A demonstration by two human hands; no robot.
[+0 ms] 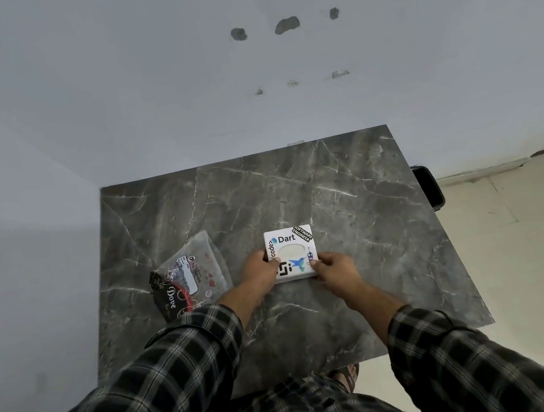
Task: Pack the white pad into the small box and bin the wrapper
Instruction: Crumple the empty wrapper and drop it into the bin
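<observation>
A small white box [293, 241] covered with stickers lies flat near the middle of the dark marble table [348, 204]. Through an oval opening in its top a pale pad [290, 248] shows. My left hand [260, 268] grips the box's near left corner, and my right hand [333, 266] grips its near right corner. A clear plastic wrapper [193, 272] with a black and red printed end lies on the table to the left of the box, apart from both hands.
A black bin [429, 188] stands on the floor past the table's right edge. Grey walls close in behind and to the left. Light floor tiles lie to the right. A sandalled foot [349, 375] shows under the table's near edge.
</observation>
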